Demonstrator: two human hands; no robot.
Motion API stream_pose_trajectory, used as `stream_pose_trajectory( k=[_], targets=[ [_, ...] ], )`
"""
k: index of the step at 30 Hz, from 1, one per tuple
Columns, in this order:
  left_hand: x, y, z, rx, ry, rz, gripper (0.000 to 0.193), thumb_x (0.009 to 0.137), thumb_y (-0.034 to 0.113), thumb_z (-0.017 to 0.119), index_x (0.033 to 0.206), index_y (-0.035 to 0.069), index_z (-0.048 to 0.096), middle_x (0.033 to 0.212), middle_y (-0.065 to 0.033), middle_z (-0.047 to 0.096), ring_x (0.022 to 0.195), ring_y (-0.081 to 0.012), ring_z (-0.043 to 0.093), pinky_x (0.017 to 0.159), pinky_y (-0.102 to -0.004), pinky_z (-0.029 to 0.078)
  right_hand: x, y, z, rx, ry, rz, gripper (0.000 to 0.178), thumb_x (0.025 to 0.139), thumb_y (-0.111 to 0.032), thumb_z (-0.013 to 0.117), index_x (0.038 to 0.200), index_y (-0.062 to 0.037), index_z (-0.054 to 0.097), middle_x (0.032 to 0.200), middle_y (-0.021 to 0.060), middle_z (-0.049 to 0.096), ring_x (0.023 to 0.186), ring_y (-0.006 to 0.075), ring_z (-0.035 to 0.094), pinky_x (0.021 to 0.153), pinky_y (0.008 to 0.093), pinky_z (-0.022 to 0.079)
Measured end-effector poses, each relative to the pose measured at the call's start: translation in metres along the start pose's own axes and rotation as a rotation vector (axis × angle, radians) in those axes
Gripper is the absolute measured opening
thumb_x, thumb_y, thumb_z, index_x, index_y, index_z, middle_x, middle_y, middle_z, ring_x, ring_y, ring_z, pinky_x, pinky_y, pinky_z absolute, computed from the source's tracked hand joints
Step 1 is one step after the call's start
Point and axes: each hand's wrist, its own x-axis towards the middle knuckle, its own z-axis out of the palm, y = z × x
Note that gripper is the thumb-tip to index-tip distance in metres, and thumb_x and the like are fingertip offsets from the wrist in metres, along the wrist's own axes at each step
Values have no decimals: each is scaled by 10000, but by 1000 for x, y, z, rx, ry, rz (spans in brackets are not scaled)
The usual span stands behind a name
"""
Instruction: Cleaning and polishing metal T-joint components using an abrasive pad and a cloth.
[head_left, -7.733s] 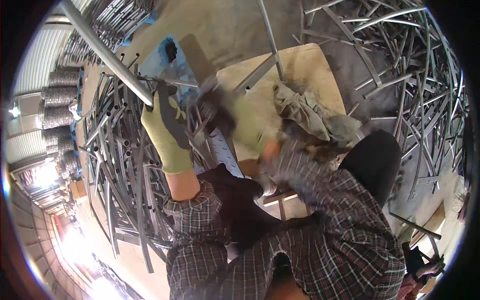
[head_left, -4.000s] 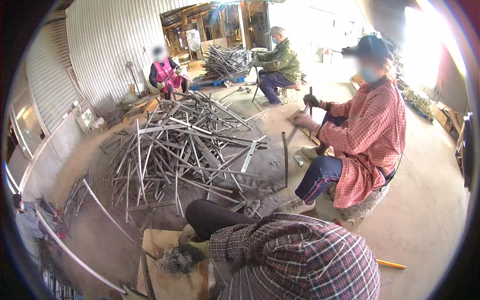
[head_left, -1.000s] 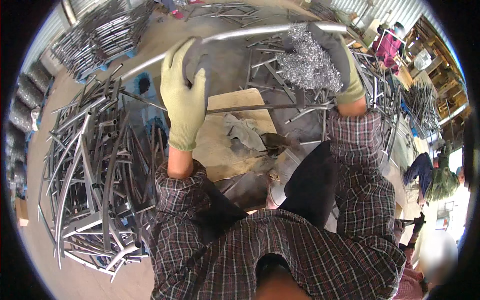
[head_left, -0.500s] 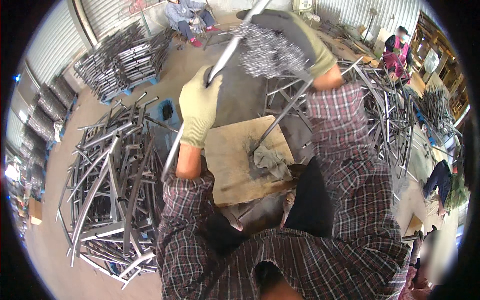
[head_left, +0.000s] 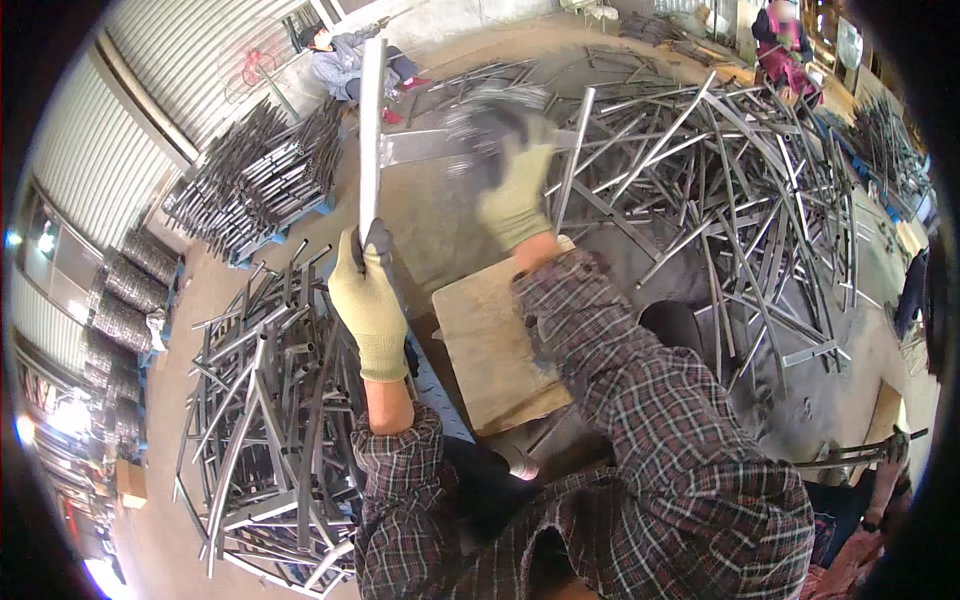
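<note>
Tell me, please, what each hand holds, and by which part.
The left hand grips a metal frame by the lower visible part of its left tube. The right hand and a grey wiry mass blur over the crossbar; its hold cannot be told.

1. This looks like a workshop where people work with metal.
2. A big, messy heap of metal bars [head_left: 265, 400] lies on the left, and another heap [head_left: 740, 170] lies on the right.
3. A tidier stack of metal pieces [head_left: 265, 165] sits on a blue pallet [head_left: 322, 206], near a wavy wall [head_left: 190, 70].
4. Dark, round bundles [head_left: 138, 265] stand in a row at the left.
5. A person in blue-gray [head_left: 345, 68] sits low, past the stack.
</note>
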Motion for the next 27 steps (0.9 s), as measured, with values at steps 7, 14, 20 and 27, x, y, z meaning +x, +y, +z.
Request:
stream_pose_trajectory(
  k=[7,14,20,27],
  targets=[
    [19,-13,28,149,-9,1,314,987,223,552,1129,-52,603,746,-165,622,615,-183,509,612,-326,441,11,-35,14,107,-106,26,456,695,-280,675,1130,-149,625,1115,106,564,1028,360,518,931,548,368],
    [26,-12,28,-78,13,63,372,1016,312,515,946,-45,597,662,4,471,605,-63,373,517,-246,310,-4,108,-7,410,50,704,255,862,56,529,1103,-4,590,1009,154,597,976,285,557,832,391,455],
    [26,-4,29,-38,19,13,409,1012,366,505,886,-15,581,666,26,442,600,-62,369,519,-252,281,12,18,8,-99,-14,177,315,737,-196,666,1019,-59,647,1005,195,605,899,400,572,897,527,437],
    [18,-23,11,-56,6,-78,390,1012,372,491,839,29,563,673,39,418,609,-57,345,536,-242,282,-7,163,1,443,229,926,214,891,-103,625,1073,10,607,918,169,658,948,260,630,851,383,489]
  ],
)
